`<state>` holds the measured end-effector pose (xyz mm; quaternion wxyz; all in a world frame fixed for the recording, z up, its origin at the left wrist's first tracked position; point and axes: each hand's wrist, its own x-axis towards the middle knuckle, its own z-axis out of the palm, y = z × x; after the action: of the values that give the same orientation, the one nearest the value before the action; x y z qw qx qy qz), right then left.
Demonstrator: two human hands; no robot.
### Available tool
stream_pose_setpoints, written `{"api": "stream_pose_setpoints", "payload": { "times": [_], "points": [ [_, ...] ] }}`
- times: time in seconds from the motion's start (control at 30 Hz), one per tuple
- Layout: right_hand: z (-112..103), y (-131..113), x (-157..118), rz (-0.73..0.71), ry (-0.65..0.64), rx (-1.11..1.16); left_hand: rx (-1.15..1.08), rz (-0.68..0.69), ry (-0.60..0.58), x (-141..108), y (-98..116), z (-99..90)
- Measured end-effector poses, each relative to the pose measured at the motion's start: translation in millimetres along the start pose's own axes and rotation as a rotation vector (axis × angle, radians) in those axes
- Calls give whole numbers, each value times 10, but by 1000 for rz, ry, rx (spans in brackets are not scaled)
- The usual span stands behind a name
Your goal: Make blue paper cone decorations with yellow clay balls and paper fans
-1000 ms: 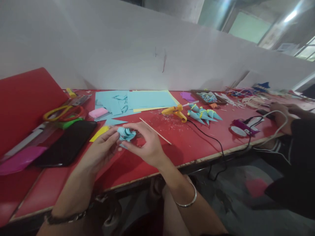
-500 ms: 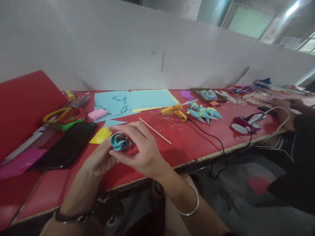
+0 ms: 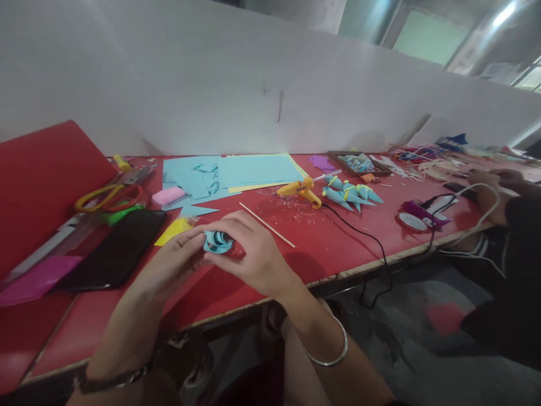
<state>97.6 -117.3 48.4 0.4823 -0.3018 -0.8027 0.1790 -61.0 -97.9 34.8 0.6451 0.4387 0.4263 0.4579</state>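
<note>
Between my two hands is a curled blue paper spiral [image 3: 218, 242], its loops showing toward me. My left hand [image 3: 175, 256] pinches its left side with thumb and fingers. Around the right side curve the fingers and thumb of my right hand [image 3: 253, 251], closed on the paper. Just behind them a thin wooden stick [image 3: 267, 225] lies on the red table [image 3: 304, 256]. Left of the hands sits a yellow packet [image 3: 174, 231]. A yellow glue gun [image 3: 299, 192] rests beyond the stick, beside several blue paper cones [image 3: 353, 193] with yellow trim.
Blue paper sheets [image 3: 257, 171] lie at the back. At left are a black phone [image 3: 116, 248], scissors [image 3: 101, 198] and a pink eraser-like block [image 3: 168, 195]. The glue gun's black cord [image 3: 376, 239] hangs over the table edge. Another person's hands [image 3: 494, 183] are at far right.
My hands have shifted slightly right and turned the paper spiral, so its loops now show more from the side. The things on the table stay put.
</note>
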Motion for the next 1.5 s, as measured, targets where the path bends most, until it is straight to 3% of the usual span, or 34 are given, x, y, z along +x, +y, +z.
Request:
{"api": "stream_pose_setpoints", "payload": {
  "times": [0.23, 0.77, 1.2, 1.5],
  "points": [
    [29, 85, -14, 57, -32, -41, 29, -19, 80, -15, 31, 26],
    [-19, 158, -24, 34, -103, 72, 185, -33, 6, -15, 60, -13],
    [-56, 198, -18, 52, -94, 118, 274, -87, 28, 13, 47, -3],
    [-48, 243, -28, 109, -118, 125, 411, -4, -33, 37, 13, -57]
  ]
}}
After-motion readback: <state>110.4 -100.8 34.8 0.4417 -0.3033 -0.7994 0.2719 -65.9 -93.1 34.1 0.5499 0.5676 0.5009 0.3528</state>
